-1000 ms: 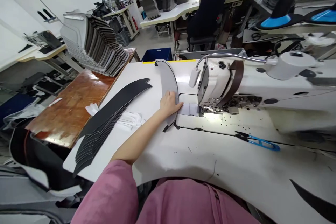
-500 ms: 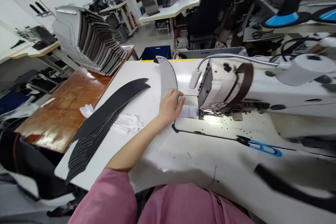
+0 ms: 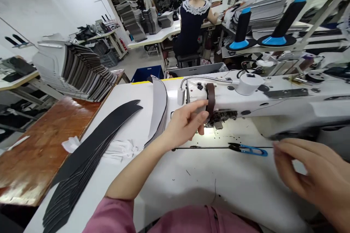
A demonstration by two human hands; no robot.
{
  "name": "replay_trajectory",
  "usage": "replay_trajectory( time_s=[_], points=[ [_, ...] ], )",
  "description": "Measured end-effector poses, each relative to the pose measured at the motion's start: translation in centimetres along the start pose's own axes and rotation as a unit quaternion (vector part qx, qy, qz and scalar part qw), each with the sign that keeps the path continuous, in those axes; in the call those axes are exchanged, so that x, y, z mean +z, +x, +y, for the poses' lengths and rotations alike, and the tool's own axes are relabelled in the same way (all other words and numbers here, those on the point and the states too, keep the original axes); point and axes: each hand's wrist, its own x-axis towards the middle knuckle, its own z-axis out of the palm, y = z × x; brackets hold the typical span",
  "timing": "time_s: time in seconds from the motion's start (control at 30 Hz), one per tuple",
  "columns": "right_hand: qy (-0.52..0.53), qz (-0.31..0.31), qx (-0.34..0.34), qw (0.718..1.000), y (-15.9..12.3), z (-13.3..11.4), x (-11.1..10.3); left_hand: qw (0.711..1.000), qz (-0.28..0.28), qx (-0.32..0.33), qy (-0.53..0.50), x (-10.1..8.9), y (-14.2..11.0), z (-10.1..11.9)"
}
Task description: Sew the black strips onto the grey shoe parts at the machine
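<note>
Loosely, my left hand (image 3: 182,128) hangs before the machine (image 3: 294,103), thumb and forefinger parted beside the strap (image 3: 210,100); whether they touch it, I can't tell. My right hand (image 3: 321,173) is blurred, fingers curled; I can't tell if it grips anything. The grey piece (image 3: 158,105) lies left of the machine, the black stack (image 3: 90,153) farther left, the snips (image 3: 246,149) between my hands.

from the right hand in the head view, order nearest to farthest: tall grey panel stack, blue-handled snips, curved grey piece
1. Blue-handled snips: just left of the right hand, on the white table.
2. Curved grey piece: farther left, past the left hand.
3. Tall grey panel stack: far left, on the wooden table.
</note>
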Motion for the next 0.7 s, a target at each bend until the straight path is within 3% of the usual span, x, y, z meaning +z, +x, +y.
replay_trajectory(
  time_s=[0.13, 0.23, 0.4, 0.5, 0.57, 0.7],
  points=[
    [0.045, 0.062, -0.054, 0.996, 1.4, -1.8, 1.6, 0.996, -0.013, -0.028, -0.083, -0.7, 0.5, 0.5],
    [0.090, 0.057, -0.051, 0.993, 2.2, -2.5, 2.0, 0.998, -0.009, -0.022, -0.054, -0.6, 0.6, 0.6],
    [0.125, 0.055, -0.059, 0.989, 3.6, -3.2, 2.3, 0.999, 0.047, -0.009, 0.025, 0.1, 0.0, 0.7],
    [0.114, 0.076, -0.061, 0.989, 4.7, -3.6, 2.5, 0.999, 0.007, -0.002, -0.032, -0.2, -0.8, 1.1],
    [0.065, 0.082, -0.066, 0.992, 5.6, -3.7, 2.9, 0.998, -0.015, 0.025, -0.058, -0.7, -1.4, 1.4],
    [-0.031, 0.010, -0.078, 0.996, 7.2, -3.4, 4.3, 0.984, 0.030, 0.160, 0.071, -1.5, -2.2, 1.5]
  ],
)
